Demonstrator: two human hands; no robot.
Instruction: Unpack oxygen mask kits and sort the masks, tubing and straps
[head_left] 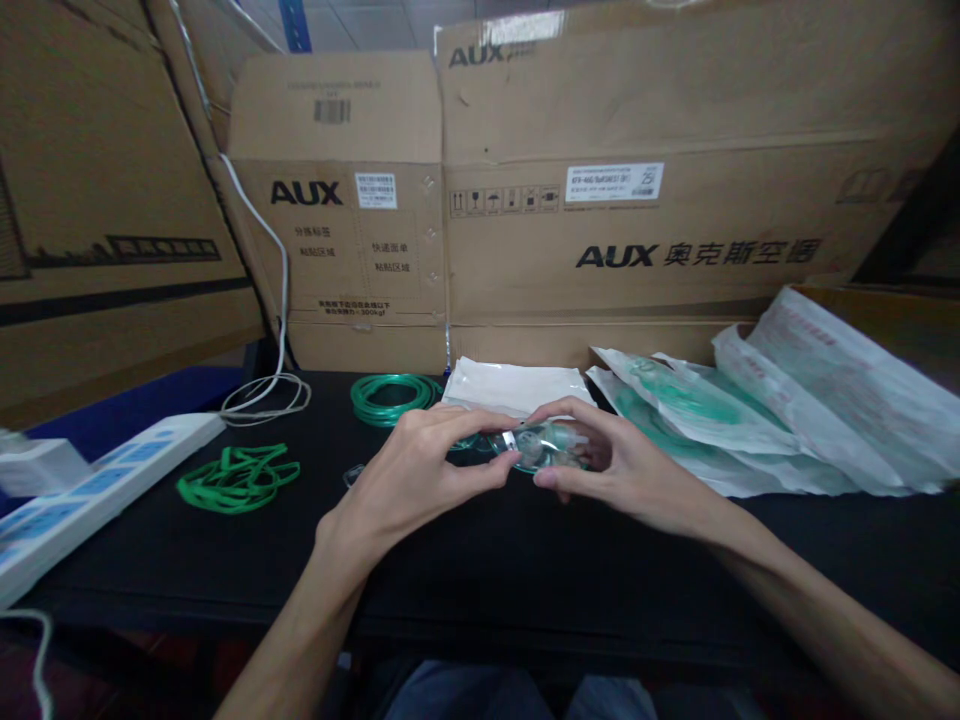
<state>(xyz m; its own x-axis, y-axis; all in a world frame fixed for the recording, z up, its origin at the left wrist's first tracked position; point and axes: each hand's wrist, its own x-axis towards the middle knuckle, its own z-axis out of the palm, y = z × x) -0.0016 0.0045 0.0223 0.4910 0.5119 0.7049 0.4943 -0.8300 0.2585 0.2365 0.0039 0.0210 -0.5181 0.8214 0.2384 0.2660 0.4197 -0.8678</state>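
Observation:
Both hands meet over the middle of the black table. My left hand and my right hand pinch a small clear plastic mask piece with a green part between their fingertips, a little above the tabletop. A metal strip shows at its left end. Just behind the hands lies a flat white pouch. A coil of green tubing rests to the left of the pouch.
A pile of sealed packs with green contents lies at the right. Green elastic bands and a white power strip sit at the left, with a white cable behind. Large cardboard boxes wall the back.

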